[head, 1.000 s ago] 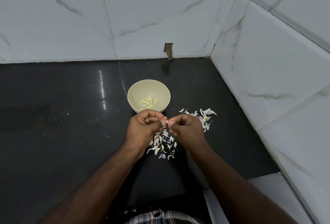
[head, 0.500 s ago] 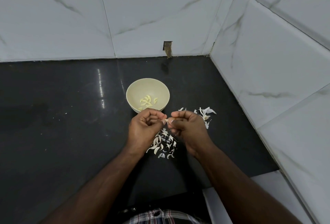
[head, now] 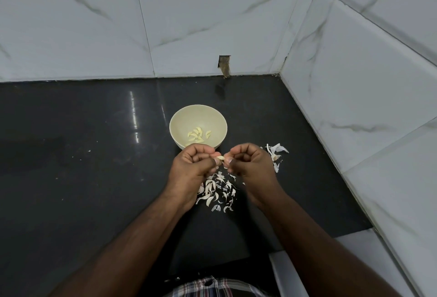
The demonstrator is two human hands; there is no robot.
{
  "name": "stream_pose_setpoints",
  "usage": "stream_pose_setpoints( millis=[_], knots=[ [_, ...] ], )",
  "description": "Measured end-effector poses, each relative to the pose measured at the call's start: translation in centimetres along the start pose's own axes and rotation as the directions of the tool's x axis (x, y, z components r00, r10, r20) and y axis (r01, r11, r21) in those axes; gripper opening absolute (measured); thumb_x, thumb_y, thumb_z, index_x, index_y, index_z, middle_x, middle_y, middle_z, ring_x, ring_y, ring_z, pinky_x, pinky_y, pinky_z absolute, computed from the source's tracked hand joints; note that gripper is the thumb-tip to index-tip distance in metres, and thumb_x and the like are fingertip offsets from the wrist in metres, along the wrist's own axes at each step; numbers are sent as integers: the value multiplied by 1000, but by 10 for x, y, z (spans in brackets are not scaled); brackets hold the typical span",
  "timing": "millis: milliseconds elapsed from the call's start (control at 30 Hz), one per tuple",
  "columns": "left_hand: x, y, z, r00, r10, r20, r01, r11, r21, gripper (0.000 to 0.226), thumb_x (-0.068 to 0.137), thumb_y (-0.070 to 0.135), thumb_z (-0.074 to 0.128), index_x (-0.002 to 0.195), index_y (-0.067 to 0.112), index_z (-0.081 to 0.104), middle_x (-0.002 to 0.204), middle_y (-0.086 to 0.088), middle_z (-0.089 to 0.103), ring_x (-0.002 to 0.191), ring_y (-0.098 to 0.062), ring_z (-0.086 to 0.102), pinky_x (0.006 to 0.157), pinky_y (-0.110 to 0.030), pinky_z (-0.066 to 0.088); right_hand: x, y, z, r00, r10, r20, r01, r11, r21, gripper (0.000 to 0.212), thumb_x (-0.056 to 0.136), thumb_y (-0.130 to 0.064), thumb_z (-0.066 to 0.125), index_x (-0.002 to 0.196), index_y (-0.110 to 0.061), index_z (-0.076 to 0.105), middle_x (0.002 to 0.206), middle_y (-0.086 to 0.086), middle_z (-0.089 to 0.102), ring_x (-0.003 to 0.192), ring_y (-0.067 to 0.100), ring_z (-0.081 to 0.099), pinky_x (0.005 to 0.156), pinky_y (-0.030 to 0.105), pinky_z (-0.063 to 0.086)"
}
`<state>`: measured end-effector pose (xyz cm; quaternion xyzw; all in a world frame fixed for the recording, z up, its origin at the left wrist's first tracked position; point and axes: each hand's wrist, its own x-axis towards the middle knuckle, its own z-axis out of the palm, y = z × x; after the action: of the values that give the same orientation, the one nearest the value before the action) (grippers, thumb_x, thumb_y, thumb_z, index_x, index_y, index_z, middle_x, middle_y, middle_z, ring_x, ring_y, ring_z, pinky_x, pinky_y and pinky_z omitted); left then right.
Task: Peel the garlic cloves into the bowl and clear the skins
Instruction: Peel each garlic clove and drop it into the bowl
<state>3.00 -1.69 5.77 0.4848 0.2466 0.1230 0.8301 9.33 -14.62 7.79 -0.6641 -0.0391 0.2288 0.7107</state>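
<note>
Both hands, left hand (head: 192, 165) and right hand (head: 248, 166), pinch one garlic clove (head: 220, 157) mid-peel, so next it probably drops into the bowl (head: 176, 124) at 12 o'clock.

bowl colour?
The bowl is a pale cream-yellow, plain with no pattern; the head view shows it clearly against the black counter.

No text, label or number seems readable anywhere, not on the bowl (head: 198, 116) or the wall tiles (head: 212, 19).

Black counter (head: 71, 154), marbled wall tiles (head: 212, 24)
</note>
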Motion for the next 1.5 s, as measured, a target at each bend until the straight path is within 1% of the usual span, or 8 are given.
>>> stream_pose_setpoints(
  millis=[200, 367, 667, 867, 1033, 1233, 1367, 1500],
  knots=[
    [-3, 1, -1, 998, 14, 67, -12, 999, -31, 26, 83, -18, 63, 86, 7, 63, 83, -8, 73, 69, -14, 62, 62, -19, 53, 2, -5, -2, 939, 316, 140, -343, 899, 273, 24, 88, 15, 58, 94, -9, 55, 74, 9, 69, 62, 17, 64, 57, 27, 54],
    [-3, 3, -1, 995, -5, 97, 12, 998, -67, 26, 85, -19, 60, 88, 7, 61, 85, -8, 72, 65, -13, 62, 60, -19, 54, 4, -7, -3, 900, 386, 200, -434, 824, 364, 24, 90, 12, 56, 99, -10, 54, 75, 11, 69, 60, 17, 65, 56, 27, 55],
    [-5, 5, 2, 996, -53, 67, 60, 993, -103, 22, 85, -14, 65, 95, 6, 64, 89, -9, 76, 67, -12, 60, 59, -17, 54, 1, -1, -3, 997, -43, 63, 44, 999, -18, 21, 85, 14, 66, 86, -7, 62, 73, 11, 66, 63, 18, 59, 61, 26, 51],
    [-5, 6, -1, 995, -71, 74, 79, 990, -119, 24, 86, -13, 64, 95, 9, 64, 94, -8, 75, 77, -12, 67, 65, -20, 56, 1, 5, -7, 996, 70, 50, -75, 991, 110, 20, 89, 14, 60, 92, -7, 60, 74, 10, 68, 69, 22, 62, 66, 33, 49],
    [-6, 6, -3, 993, -94, 77, 105, 984, -146, 26, 86, -15, 62, 97, 8, 64, 97, -11, 74, 92, -24, 73, 74, -28, 61, 3, 2, -17, 999, -34, -18, 33, 998, -44, 26, 81, 17, 65, 90, -7, 64, 78, 8, 71, 70, 21, 64, 63, 28, 53],
    [-6, 6, -1, 992, -95, 83, 104, 988, -113, 25, 86, -12, 65, 103, 6, 63, 103, -12, 74, 94, -28, 74, 80, -33, 62, 9, 2, -30, 972, -232, 33, 221, 862, -456, 26, 85, -2, 72, 93, -26, 77, 89, -7, 76, 83, 3, 70, 75, 24, 55],
    [-4, 4, 2, 993, -88, 81, 93, 994, -53, 26, 85, -9, 68, 105, 8, 64, 98, -8, 75, 82, -18, 73, 77, -31, 60, 8, 5, -23, 934, -274, 228, 354, 791, -499, 37, 82, -10, 79, 113, -29, 74, 98, -7, 69, 91, 5, 65, 81, 22, 53],
    [-4, 4, 4, 994, -80, 72, 84, 995, -51, 26, 86, -7, 69, 107, 6, 62, 92, -7, 76, 76, -17, 72, 74, -29, 60, 7, 8, -18, 910, -355, 213, 412, 731, -544, 25, 82, -13, 80, 100, -29, 78, 88, -8, 68, 84, 9, 65, 77, 22, 50]
  ],
)
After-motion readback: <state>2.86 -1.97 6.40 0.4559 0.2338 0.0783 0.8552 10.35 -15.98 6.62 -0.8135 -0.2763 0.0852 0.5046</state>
